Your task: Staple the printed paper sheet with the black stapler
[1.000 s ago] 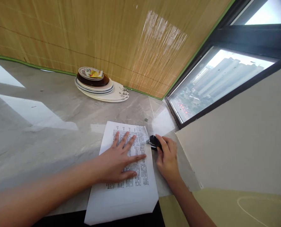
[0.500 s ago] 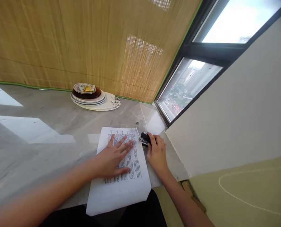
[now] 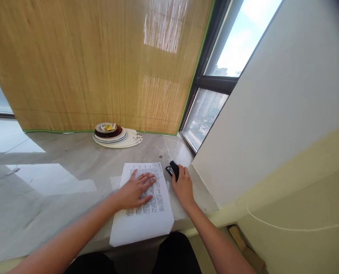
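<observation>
A stack of printed paper sheets [image 3: 145, 220] lies on the grey marble counter [image 3: 58, 167], its near edge hanging over the counter's front. My left hand [image 3: 136, 190] rests flat on the printed text with fingers spread. My right hand [image 3: 182, 186] sits just right of the paper, its fingers wrapped over a small black stapler [image 3: 172, 168] that points at the paper's upper right corner.
A pile of plates [image 3: 116, 135] stands at the back against a bamboo blind [image 3: 101, 64]. A window [image 3: 203, 114] lies to the back right and a pale wall [image 3: 272, 114] closes the right side. A small loose bit [image 3: 160, 156] lies beyond the paper.
The view has tilted up and pulled back, showing more blind and wall. Both hands stay put on the paper and the stapler.
</observation>
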Available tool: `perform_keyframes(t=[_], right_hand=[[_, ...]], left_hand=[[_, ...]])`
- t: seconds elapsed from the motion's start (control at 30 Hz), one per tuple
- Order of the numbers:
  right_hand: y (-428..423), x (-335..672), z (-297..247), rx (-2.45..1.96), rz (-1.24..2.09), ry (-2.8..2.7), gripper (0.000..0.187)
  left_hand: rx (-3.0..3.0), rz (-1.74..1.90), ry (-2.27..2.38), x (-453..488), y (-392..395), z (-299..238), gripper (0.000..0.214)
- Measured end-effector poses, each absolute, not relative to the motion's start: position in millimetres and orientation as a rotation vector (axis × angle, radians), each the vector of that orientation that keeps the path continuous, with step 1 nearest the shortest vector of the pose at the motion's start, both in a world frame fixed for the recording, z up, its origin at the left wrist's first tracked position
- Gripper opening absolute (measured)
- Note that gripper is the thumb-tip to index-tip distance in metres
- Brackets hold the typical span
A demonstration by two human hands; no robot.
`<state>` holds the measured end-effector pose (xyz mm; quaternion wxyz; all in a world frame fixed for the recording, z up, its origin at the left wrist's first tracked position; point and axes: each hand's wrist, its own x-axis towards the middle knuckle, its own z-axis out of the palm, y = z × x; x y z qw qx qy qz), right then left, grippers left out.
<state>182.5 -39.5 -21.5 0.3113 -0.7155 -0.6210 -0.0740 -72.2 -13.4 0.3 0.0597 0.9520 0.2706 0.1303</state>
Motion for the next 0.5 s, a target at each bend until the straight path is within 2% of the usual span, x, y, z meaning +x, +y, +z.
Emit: perform_keyframes(t=[0.1,0.2,0.4,0.5], right_hand=[[-40.5,182.8,-19.1,-1.901,-0.150,-1.642,0.036],[-42.4,183.1,-18.1,-1.887,-0.117,-1.643,0.036],[-42.2,184.7,-23.2,-1.852,-0.106,-1.662,0.036],[-42.1,187.3,-23.6,-1.803,-0.080,-1.672,0.038]], left_hand=[[2.784,0.644,1.059,-79.9,-12.3,3.9,0.049],[2.471,0.845,1.577,-118.4,-7.8,2.1,0.044],[2.032,0.451,2.542,-260.2,-27.1,-15.2,0.051],[1.800,0.382,2.647,-300.4,-43.3,-23.4,0.061]])
